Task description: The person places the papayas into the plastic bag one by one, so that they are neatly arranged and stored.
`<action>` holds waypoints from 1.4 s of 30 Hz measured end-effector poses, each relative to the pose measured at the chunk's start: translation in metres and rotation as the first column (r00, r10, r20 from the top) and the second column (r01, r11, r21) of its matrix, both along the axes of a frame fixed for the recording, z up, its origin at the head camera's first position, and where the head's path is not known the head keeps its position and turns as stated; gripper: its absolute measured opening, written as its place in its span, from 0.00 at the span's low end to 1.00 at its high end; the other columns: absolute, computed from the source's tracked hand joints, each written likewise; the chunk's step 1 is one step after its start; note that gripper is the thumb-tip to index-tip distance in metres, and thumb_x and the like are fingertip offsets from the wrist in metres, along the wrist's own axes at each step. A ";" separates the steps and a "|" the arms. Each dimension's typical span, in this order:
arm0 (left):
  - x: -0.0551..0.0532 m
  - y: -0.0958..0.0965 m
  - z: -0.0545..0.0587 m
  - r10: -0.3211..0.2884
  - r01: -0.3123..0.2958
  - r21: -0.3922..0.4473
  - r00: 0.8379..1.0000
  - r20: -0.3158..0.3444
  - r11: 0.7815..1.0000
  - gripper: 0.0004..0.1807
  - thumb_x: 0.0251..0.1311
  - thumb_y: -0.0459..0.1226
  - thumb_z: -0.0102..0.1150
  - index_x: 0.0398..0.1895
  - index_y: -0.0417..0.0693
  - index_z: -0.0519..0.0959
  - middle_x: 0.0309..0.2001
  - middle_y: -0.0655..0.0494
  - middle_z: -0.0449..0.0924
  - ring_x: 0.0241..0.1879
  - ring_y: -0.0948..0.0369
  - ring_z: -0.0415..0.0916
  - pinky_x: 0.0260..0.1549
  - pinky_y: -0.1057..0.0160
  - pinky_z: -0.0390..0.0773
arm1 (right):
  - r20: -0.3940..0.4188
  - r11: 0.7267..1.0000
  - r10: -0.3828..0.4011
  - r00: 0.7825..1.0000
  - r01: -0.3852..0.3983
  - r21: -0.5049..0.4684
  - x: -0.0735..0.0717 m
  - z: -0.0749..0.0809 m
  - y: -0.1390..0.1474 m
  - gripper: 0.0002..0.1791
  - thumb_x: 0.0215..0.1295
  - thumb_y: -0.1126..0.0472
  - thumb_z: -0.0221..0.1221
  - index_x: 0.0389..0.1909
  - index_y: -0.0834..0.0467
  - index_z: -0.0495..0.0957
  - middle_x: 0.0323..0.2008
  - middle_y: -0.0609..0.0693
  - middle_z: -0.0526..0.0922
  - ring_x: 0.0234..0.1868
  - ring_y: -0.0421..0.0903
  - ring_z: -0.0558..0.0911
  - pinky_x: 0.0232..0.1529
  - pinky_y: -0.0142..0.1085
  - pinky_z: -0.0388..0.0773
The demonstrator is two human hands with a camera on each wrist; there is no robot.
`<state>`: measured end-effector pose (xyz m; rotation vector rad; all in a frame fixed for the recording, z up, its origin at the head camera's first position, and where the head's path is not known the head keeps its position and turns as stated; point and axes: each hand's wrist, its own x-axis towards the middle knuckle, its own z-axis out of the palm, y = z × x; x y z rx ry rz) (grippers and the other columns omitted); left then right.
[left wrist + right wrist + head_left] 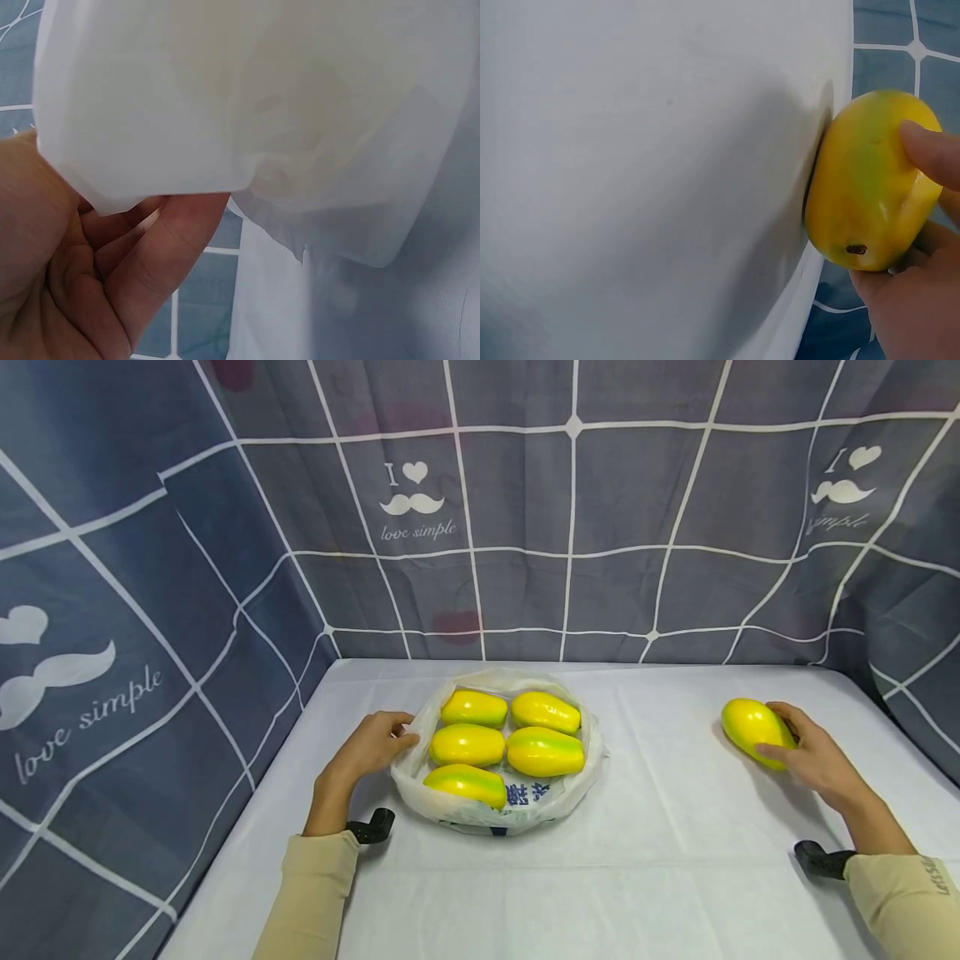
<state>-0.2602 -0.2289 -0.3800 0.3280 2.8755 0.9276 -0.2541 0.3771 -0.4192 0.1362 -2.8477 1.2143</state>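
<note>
A white plastic bag (416,789) lies with its mouth spread wide on the table, left of centre. Several yellow-green papayas (467,745) rest inside it. At the bag's left rim, my left hand (375,742) pinches the plastic; in the left wrist view the fingers (169,262) pass behind the bag's edge (142,157), which hides their tips. Far to the right, my right hand (813,756) grips another papaya (753,731) from its right side. The right wrist view shows this papaya (874,180) with a dark stem end, the thumb (934,154) across its top.
A white cloth (637,877) covers the table. Dark grey curtains (517,593) with white grid lines hang behind it and at both sides. Black wrist mounts (371,827) sit on both forearms. Dark blue print shows on the bag's inside bottom.
</note>
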 end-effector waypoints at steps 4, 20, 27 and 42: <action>0.000 0.000 0.000 -0.004 0.004 0.004 1.000 -0.001 1.000 0.17 0.67 0.36 0.58 0.56 0.38 0.80 0.38 0.50 0.79 0.34 0.56 0.72 0.35 0.58 0.73 | 0.008 1.000 0.016 1.000 -0.015 -0.022 0.002 0.000 -0.001 0.42 0.71 0.63 0.56 0.74 0.73 0.42 0.68 0.80 0.47 0.66 0.79 0.47 0.64 0.69 0.37; 0.000 -0.001 -0.003 0.005 -0.005 0.006 1.000 0.003 1.000 0.18 0.67 0.36 0.58 0.57 0.37 0.79 0.40 0.48 0.80 0.36 0.55 0.73 0.38 0.55 0.74 | 0.021 0.998 0.003 1.000 -0.004 0.067 0.011 -0.002 -0.004 0.44 0.73 0.56 0.56 0.75 0.70 0.40 0.69 0.80 0.45 0.67 0.80 0.46 0.63 0.70 0.40; 0.000 -0.001 -0.002 0.004 -0.004 0.004 1.000 -0.004 1.000 0.18 0.67 0.36 0.58 0.56 0.38 0.79 0.39 0.49 0.80 0.36 0.55 0.72 0.38 0.56 0.74 | 0.016 0.997 0.001 1.000 -0.002 0.083 0.013 -0.002 -0.006 0.44 0.72 0.55 0.57 0.75 0.71 0.41 0.69 0.80 0.47 0.66 0.81 0.48 0.63 0.70 0.41; -0.002 0.000 -0.002 -0.012 0.012 0.002 1.000 -0.013 1.000 0.17 0.67 0.35 0.58 0.55 0.37 0.80 0.39 0.48 0.80 0.36 0.55 0.73 0.38 0.56 0.74 | -0.038 0.986 0.008 0.999 -0.002 0.166 0.020 -0.002 -0.012 0.44 0.71 0.54 0.58 0.74 0.71 0.45 0.67 0.81 0.52 0.64 0.81 0.52 0.62 0.70 0.46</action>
